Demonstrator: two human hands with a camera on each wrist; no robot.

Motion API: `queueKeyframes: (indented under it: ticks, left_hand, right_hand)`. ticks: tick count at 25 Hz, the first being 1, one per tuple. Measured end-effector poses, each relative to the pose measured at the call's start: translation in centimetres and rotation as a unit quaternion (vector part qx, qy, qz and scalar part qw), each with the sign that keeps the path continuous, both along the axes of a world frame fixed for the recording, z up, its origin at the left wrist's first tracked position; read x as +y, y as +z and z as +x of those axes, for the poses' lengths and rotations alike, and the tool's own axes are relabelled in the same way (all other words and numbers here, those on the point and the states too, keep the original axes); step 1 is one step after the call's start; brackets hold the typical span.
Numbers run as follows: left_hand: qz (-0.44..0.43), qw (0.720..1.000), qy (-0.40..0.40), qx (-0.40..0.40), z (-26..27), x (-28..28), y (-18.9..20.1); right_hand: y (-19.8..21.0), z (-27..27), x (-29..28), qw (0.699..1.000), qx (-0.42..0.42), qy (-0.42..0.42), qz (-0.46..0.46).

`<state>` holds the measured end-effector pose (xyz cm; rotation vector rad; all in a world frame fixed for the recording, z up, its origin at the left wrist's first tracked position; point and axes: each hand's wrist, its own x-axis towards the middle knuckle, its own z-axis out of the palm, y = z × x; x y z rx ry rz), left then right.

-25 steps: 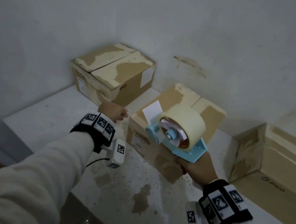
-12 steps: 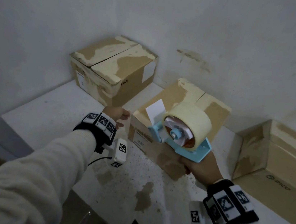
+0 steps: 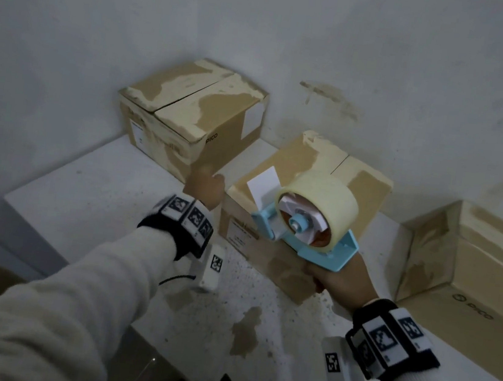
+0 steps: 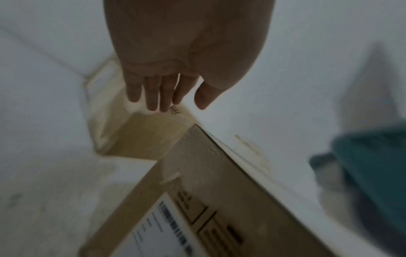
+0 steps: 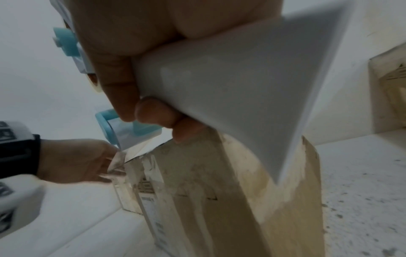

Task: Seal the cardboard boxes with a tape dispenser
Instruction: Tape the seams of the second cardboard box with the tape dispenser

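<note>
My right hand [image 3: 339, 277] grips the handle of a light-blue tape dispenser [image 3: 309, 230] carrying a big roll of clear tape, held in the air over the near corner of the middle cardboard box [image 3: 310, 172]. In the right wrist view my fingers [image 5: 123, 83] curl round the white handle [image 5: 230, 83]. My left hand [image 3: 205, 187] reaches forward between the middle box and the far-left cardboard box [image 3: 190, 112], fingers straight and holding nothing [image 4: 167, 90]. Both boxes have closed flaps with torn tape residue.
A third, larger cardboard box [image 3: 472, 277] lies at the right against the wall. All stand on a speckled white tabletop [image 3: 98, 202] set into a wall corner. The table's near edge drops off at lower left.
My left hand has moved forward and up, from beside the middle box's left face toward the gap between the two boxes. The dispenser stays about where it was over the middle box.
</note>
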<state>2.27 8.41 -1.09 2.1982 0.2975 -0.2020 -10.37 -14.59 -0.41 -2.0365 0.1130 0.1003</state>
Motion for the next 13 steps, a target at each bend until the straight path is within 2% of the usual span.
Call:
queueKeyframes:
  ticks: [1,2,4,5,6,8,13]
  left_hand:
    - [0.031,0.997,-0.049,-0.047,-0.3,-0.8,0.0]
    - [0.062,0.990,-0.112,-0.052,-1.1,-1.7,0.2]
    - [0.176,0.962,-0.208,-0.029,-2.1,-2.8,-0.7]
    - [0.240,0.943,-0.228,-0.022,-2.0,-3.0,-1.4]
    - [0.288,0.928,-0.236,-0.004,-1.9,-2.9,-1.8]
    - [0.330,0.917,-0.223,0.007,-2.0,-2.9,-2.1]
    - [0.336,0.923,-0.189,-0.011,-2.2,-3.2,-2.4]
  right_hand:
    - [0.0,0.0,0.0,1.000,0.001,0.000,-0.008]
    - [0.1,-0.1,0.1,1.000,0.004,-0.002,0.002]
    - [0.2,-0.1,0.1,1.000,0.004,-0.006,0.012]
    - [0.4,0.0,0.0,1.000,0.007,-0.004,0.003]
    - [0.5,0.1,0.0,1.000,0.015,0.001,-0.006]
    - [1.0,0.3,-0.1,0.999,0.033,0.011,-0.018]
    - [1.8,-1.3,-2.3,0.998,0.043,0.018,-0.034]
